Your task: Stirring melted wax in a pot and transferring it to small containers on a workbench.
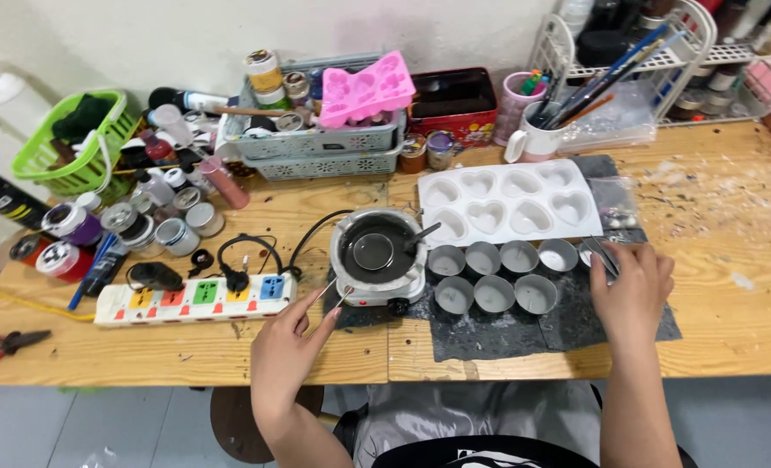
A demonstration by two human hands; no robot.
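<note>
Seven round metal cups (498,276) on dark mat (567,325), beside small hot plate (377,260). Your left hand (286,347) pinches thin tweezers (332,297); right hand (632,282) closed on second thin metal tool (602,254) over end cup. Judged: cups light, rigid, slippery; grip at rim. One heart mould (511,204), eight cavities.

- green basket (67,147), far left
- pliers (6,344) at the table's left edge
- power strip (197,299) with coloured sockets
- pink mould (366,87) on the grey trays (329,143)
- red tin (453,106)
- white mug (534,139) of brushes
- wire rack (663,61), back right
</note>
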